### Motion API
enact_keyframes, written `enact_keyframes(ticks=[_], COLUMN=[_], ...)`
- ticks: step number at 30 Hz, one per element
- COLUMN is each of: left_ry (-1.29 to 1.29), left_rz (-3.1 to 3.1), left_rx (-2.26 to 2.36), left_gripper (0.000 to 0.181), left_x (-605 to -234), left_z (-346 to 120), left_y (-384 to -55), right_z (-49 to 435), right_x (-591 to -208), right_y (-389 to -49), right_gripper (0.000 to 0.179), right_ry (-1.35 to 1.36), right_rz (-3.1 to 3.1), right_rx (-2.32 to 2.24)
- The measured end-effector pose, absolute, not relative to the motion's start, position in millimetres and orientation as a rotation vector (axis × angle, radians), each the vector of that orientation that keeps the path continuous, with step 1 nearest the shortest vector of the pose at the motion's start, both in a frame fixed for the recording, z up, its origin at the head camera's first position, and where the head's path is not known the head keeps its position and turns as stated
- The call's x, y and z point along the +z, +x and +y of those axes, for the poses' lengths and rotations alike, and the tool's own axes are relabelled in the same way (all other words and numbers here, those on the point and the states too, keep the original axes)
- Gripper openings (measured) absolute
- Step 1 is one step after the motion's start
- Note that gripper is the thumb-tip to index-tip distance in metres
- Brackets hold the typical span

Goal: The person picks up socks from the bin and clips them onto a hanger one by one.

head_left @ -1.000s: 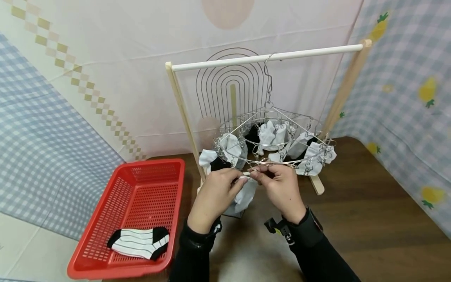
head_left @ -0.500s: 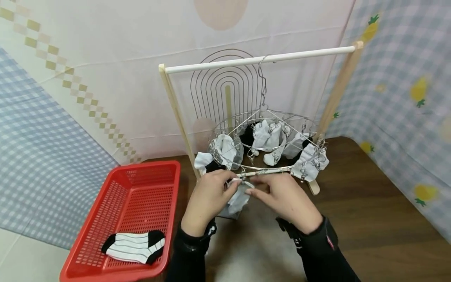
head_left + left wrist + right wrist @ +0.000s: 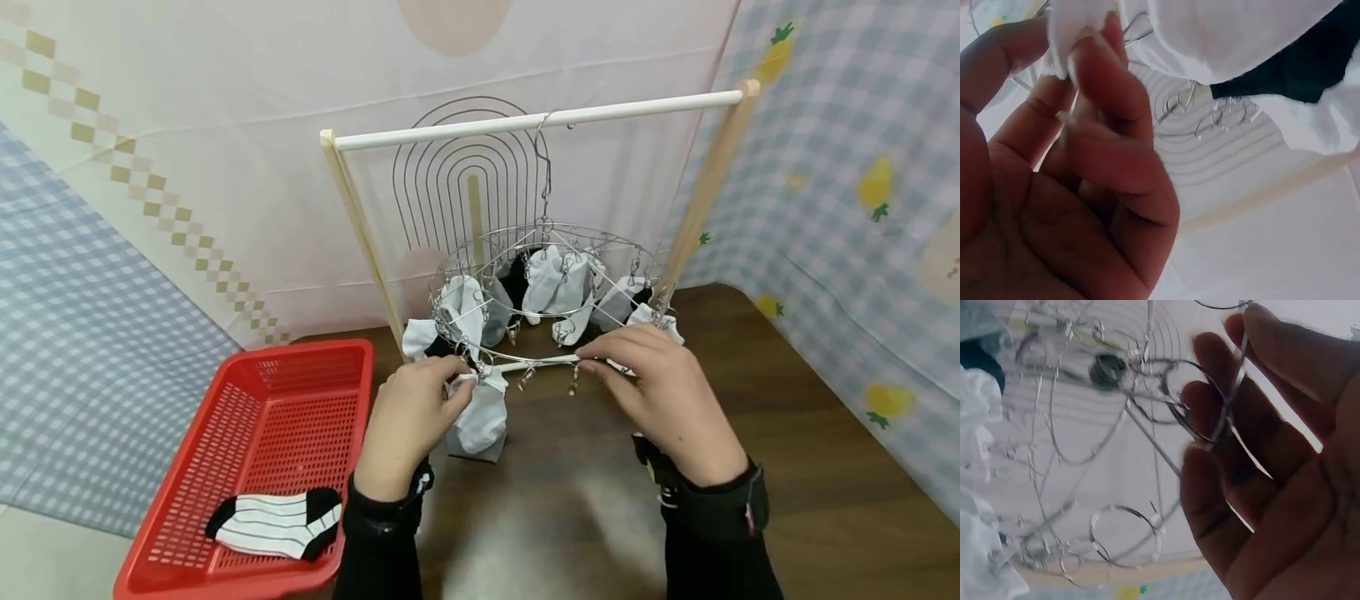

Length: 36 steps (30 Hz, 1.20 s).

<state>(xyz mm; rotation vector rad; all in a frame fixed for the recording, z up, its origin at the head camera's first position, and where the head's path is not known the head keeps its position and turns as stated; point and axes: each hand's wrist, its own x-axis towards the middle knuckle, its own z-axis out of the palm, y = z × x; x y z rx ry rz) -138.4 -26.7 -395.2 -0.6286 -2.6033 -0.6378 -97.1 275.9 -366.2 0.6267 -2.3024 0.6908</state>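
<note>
A round wire sock hanger point(image 3: 551, 361) with small clips point(image 3: 573, 379) hangs from a rack, and several white, grey and black socks hang round it. At its front left my left hand point(image 3: 408, 421) pinches the cuff of a white sock point(image 3: 482, 421) between thumb and fingers. White cloth point(image 3: 1063, 31) shows between those fingertips in the left wrist view. On the front right my right hand point(image 3: 667, 400) pinches the hanger's wire rim between thumb and forefinger. In the right wrist view that wire point(image 3: 1241, 362) runs under the thumb tip, the other fingers loosely bent.
Left of the rack stands a red plastic basket point(image 3: 360, 417) holding white-and-black striped socks point(image 3: 273, 522). The rack has a white top bar point(image 3: 480, 128) and wooden posts point(image 3: 712, 179). A brown table point(image 3: 817, 433) lies below, with patterned cloth behind and at both sides.
My right hand has left the white sock's cuff and moved right to the hanger rim. The left hand and the sock have shifted left, and the hanger has turned, leaving bare clips at its front.
</note>
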Motion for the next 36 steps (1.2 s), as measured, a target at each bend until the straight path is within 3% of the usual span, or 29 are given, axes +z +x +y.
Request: enact_keyframes(ticks=[7,16,22,29,32,36], left_ry=[-0.552,-0.813,-0.86,-0.907,-0.898,-0.879], left_rz=[-2.365,-2.103,-2.067,-2.044,-2.051,-2.062], left_rx=[-0.699,-0.708,-0.707,-0.669,-0.654,-0.669], left_gripper=[0.007,0.02,0.016,0.01,0.011,0.006], left_x=[-389,-385,-390,-385,-385,-386], left_z=[-36,-12,-11,-8,-8,-9], left_y=[-122,-129,-139,-146,-147,-148], right_z=[259,245,244,218,201,187], right_x=[-372,-379,-378,-372,-379,-390], right_y=[-104,-100,-98,-85,-77,-80], right_gripper=[0.023,0.019,0.022,0.01,0.015,0.039], right_ry=[0.652,0.628,0.624,0.755,0.842,0.665], right_rz=[-2.223,-2.18,-2.164,-2.067,-2.348,-2.792], right_rx=[0.64,0.519,0.533,0.681,0.679,0.493])
